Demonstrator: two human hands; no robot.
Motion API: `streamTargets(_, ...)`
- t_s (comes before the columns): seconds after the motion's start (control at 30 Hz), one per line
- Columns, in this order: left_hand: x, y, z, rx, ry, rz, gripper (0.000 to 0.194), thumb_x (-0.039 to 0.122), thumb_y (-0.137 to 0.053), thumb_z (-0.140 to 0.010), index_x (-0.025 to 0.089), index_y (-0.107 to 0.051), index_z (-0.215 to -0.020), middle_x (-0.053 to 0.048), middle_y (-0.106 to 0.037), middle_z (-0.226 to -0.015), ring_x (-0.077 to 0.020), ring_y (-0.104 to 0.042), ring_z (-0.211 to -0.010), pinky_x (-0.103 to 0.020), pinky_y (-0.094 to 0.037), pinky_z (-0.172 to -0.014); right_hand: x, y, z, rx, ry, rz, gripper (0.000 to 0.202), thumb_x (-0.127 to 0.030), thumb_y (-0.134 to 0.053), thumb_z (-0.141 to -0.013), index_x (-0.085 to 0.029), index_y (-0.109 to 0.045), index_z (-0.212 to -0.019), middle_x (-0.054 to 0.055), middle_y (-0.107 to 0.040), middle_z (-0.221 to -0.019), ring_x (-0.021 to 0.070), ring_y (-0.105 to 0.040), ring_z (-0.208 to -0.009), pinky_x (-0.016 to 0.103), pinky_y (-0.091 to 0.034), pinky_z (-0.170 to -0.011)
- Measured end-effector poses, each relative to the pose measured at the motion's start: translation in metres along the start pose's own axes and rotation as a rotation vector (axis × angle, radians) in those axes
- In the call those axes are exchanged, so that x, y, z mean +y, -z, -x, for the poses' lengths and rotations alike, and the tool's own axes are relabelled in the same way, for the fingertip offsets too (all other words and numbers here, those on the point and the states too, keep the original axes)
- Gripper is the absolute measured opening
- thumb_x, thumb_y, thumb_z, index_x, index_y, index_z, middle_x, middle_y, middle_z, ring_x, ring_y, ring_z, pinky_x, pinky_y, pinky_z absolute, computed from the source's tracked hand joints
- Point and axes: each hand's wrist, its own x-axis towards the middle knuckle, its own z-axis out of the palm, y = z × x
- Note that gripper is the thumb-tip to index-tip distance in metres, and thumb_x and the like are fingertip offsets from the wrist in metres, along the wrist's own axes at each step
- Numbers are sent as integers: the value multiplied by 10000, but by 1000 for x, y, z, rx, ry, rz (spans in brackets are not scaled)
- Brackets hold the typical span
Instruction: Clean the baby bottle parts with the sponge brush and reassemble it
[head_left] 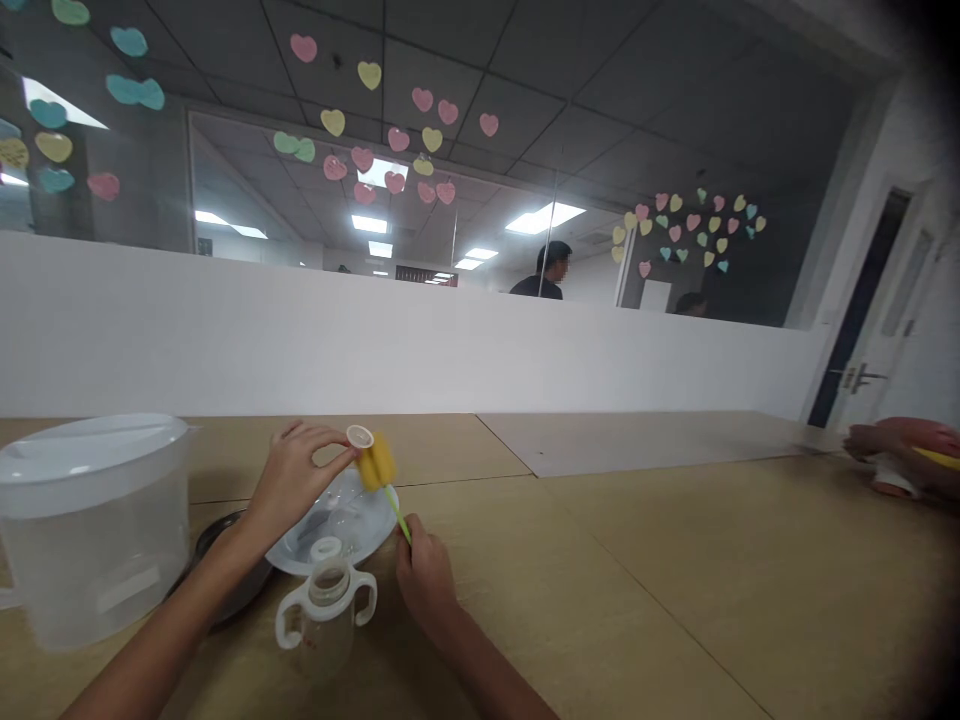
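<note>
Between the thumb and fingers of my left hand [311,460] is a small white ring-shaped cap [361,437]. My right hand [426,568] grips the green handle of a sponge brush [377,462], whose yellow head is tilted up against or just beside the cap; I cannot tell if they touch. Below both hands lies a white bowl [375,528] with clear and white parts in it, hard to make out. In front of it stands an open clear baby bottle [328,610] with two white side handles.
A large lidded plastic pitcher [97,540] stands at the left. A dark metal bowl [238,595] sits partly behind my left forearm. At the far right another person's hand [874,442] is by a reddish object [919,432]. A low white wall [420,350] bounds the table's back.
</note>
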Motion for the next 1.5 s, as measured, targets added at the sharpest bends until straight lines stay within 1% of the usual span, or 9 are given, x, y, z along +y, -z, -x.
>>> streamTargets(0.23,5,3,1,85,59,-3,253,467,-585,-737,223,-655,-744,-6,-686,-826,-194,-604,-842,-306,-429,-815,-3,5,5,-117,248,200,221,-106,-479,-757,-195,-597,-920,45,-678,-794,165,-607,-667,220,-277,-542)
streamTargets(0.3,4,3,1,83,65,1,247,474,-599,-726,235,-658,-745,0,-687,-836,-199,-607,-854,-302,-434,-809,-4,6,5,-122,252,181,224,-101,-492,-727,-200,-617,-884,42,-681,-792,167,-607,-674,219,-284,-550)
streamTargets(0.43,2,3,1,74,64,5,273,489,-571,-745,237,-673,-771,-6,-699,-868,-209,-610,-892,-317,-428,-839,-3,7,1,-15,70,-57,236,-93,-466,-701,-201,-645,-813,17,-668,-724,162,-589,-645,219,-307,-565)
streamTargets(0.57,1,6,0,93,106,19,325,484,-501,-792,222,-685,-850,-30,-700,-969,-218,-619,-929,-317,-439,-830,2,13,-8,165,-174,-446,206,-209,-412,-761,-169,-613,-743,12,-605,-653,160,-544,-615,219,-350,-558)
streamTargets(0.7,-2,11,-1,-53,209,66,353,482,-469,-807,223,-688,-906,-25,-715,-930,-209,-658,-826,-281,-475,-713,4,20,-10,273,-125,-512,304,-373,-354,-844,-170,-547,-725,-11,-508,-572,143,-472,-537,219,-317,-510)
streamTargets(0.87,-3,12,-1,-236,218,129,316,461,-542,-759,197,-701,-830,-31,-724,-797,-204,-660,-729,-267,-483,-646,0,14,-3,75,50,-242,362,-391,-306,-909,-175,-542,-741,15,-553,-594,144,-484,-543,229,-257,-512)
streamTargets(1.0,-2,15,-2,-266,240,185,314,462,-564,-739,193,-699,-830,-29,-720,-781,-193,-653,-713,-260,-488,-642,2,12,-4,27,-32,-154,388,-373,-294,-929,-173,-559,-730,54,-600,-639,171,-536,-611,236,-280,-540)
streamTargets(1.2,9,25,-2,-438,198,257,283,445,-586,-721,190,-693,-782,-20,-711,-772,-181,-644,-719,-241,-477,-633,9,17,-11,77,-73,-276,417,-393,-287,-923,-174,-554,-689,64,-624,-691,178,-564,-680,238,-337,-614)
streamTargets(1.5,25,36,-1,-483,176,248,285,453,-579,-731,207,-700,-807,-15,-712,-813,-180,-641,-761,-236,-480,-662,11,14,-13,54,-92,-296,430,-403,-290,-913,-171,-555,-666,49,-603,-644,177,-547,-645,243,-315,-590)
